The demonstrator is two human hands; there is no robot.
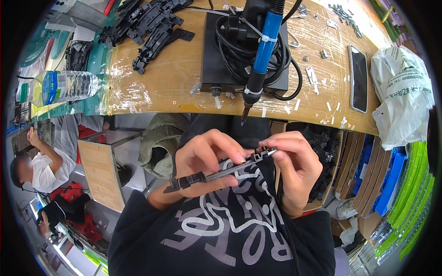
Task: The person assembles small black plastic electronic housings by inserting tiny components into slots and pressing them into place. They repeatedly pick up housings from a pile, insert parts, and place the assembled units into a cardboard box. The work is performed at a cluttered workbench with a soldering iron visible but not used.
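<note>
My left hand (205,154) is closed around a long, narrow black plastic part (185,181) with a grey strip along it, held aslant in front of my chest. The part's lower end sticks out to the left, past the palm. At the upper right end, my right hand (297,170) pinches the tip between thumb and fingers; a small bright piece shows there, too small to name. Just above both hands, a blue electric screwdriver (268,41) hangs bit down, touching neither hand.
On the bench stand a black box (212,60) with coiled cables, similar black plastic parts (154,27), a phone (358,78), small metal pieces (345,18), a water bottle (69,87) and a white plastic bag (403,87). A carton of black parts (322,142) sits below right. Two people are at left.
</note>
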